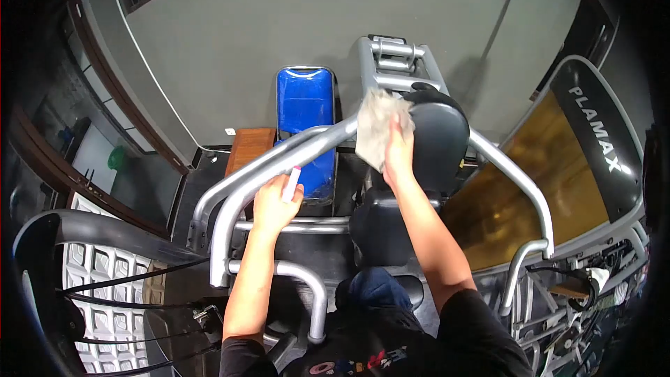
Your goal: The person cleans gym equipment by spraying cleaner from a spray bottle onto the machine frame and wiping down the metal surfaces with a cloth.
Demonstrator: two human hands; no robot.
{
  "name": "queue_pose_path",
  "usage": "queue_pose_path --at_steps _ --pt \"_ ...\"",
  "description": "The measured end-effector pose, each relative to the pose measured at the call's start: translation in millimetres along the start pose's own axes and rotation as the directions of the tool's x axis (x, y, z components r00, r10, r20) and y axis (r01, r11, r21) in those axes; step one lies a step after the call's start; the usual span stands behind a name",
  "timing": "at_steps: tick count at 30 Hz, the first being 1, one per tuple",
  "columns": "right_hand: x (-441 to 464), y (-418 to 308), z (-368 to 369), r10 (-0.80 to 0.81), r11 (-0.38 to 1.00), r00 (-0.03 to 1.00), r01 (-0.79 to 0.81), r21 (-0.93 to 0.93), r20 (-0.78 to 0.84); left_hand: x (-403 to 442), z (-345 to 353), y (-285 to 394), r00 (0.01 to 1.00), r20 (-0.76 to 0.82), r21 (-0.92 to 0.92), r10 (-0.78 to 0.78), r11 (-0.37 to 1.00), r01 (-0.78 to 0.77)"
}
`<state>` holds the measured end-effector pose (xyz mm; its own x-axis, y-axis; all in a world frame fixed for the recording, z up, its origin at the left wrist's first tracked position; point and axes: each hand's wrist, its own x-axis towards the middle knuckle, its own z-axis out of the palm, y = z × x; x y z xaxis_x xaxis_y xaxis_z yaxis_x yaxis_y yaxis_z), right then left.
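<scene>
My left hand [275,204] is closed around a small white tube with a pink tip [292,183], just in front of the left silver bar [279,162] of a gym machine. Its exact kind is not clear. Crumpled in my right hand [399,152] is a pale grey cloth [377,129]. The cloth lies against the upper end of that bar, beside the black padded backrest [438,141]; whether it also touches the pad I cannot tell. Below the backrest is the machine's black seat [384,227].
A blue padded bench [305,101] and a brown wooden box [250,146] stand by the grey wall. The right silver bar [520,180] curves toward me beside a large PLAMAX panel [544,167]. Black cables [139,276] run at the lower left.
</scene>
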<state>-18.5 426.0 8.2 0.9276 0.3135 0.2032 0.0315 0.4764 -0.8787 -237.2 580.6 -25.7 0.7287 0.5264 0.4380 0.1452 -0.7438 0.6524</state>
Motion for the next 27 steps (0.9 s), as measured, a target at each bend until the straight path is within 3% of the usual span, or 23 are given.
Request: queue_pose_path --at_steps 1,2,4,5,6,8,10,11,12,14,16,18,22,24,26,27 --pt "12 -6 14 -0.114 0.937 0.99 0.134 -0.323 0.081 2 1 -2 0.999 -0.024 0.062 0.035 0.998 -0.033" --pt "22 -12 27 -0.197 0.756 0.962 0.272 -0.595 0.189 5 2 -4 0.996 -0.042 0.126 0.073 0.99 -0.067" --pt "48 20 34 -0.38 0.228 0.725 0.675 -0.701 0.574 7 3 -13 0.997 -0.035 0.139 0.065 0.989 -0.059" --pt "52 49 34 -0.283 0.114 0.724 0.676 -0.728 0.629 7 3 -13 0.999 -0.032 0.155 0.016 0.988 -0.011" --pt "52 86 31 -0.149 0.093 0.771 0.635 -0.767 0.62 7 3 -14 0.999 -0.028 0.17 -0.034 0.985 0.038" --pt "30 92 48 -0.212 0.127 0.786 0.612 -0.781 0.581 7 4 -18 0.998 -0.034 0.175 -0.044 0.983 0.049" --pt "14 89 56 -0.159 0.221 0.755 0.655 -0.722 0.636 8 1 -13 0.997 -0.05 0.156 -0.054 0.986 0.061" --pt "7 97 57 -0.212 0.167 0.696 0.717 -0.677 0.686 7 0 -12 0.996 -0.073 0.148 -0.048 0.987 0.058" --pt "3 100 56 -0.221 0.232 0.679 0.734 -0.638 0.7 4 -2 -9 0.996 -0.067 0.15 -0.052 0.987 0.061" --pt "9 96 46 -0.193 0.192 0.587 0.808 -0.557 0.786 4 -8 -3 0.994 -0.088 0.178 -0.063 0.981 0.078" --pt "30 91 28 -0.17 0.03 0.483 0.874 -0.485 0.859 3 -8 -1 0.996 -0.069 0.178 -0.053 0.982 0.065" --pt "46 83 15 -0.096 -0.011 0.639 0.766 -0.643 0.763 1 -8 -2 0.996 -0.03 0.174 -0.083 0.981 0.087" --pt "32 86 34 -0.251 0.132 0.78 0.615 -0.778 0.574 2 -6 -6 0.999 -0.014 0.183 -0.029 0.983 0.031" --pt "-3 100 46 -0.266 0.286 0.776 0.63 -0.722 0.572 3 -5 -7 0.998 -0.042 0.162 -0.056 0.985 0.062" --pt "-41 105 56 -0.201 0.306 0.692 0.716 -0.627 0.693 2 -10 -11 0.987 -0.102 0.159 -0.123 0.978 0.139" --pt "-53 106 54 -0.229 0.407 0.682 0.715 -0.568 0.695 0 -11 -12 0.982 -0.131 0.144 -0.133 0.978 0.152"
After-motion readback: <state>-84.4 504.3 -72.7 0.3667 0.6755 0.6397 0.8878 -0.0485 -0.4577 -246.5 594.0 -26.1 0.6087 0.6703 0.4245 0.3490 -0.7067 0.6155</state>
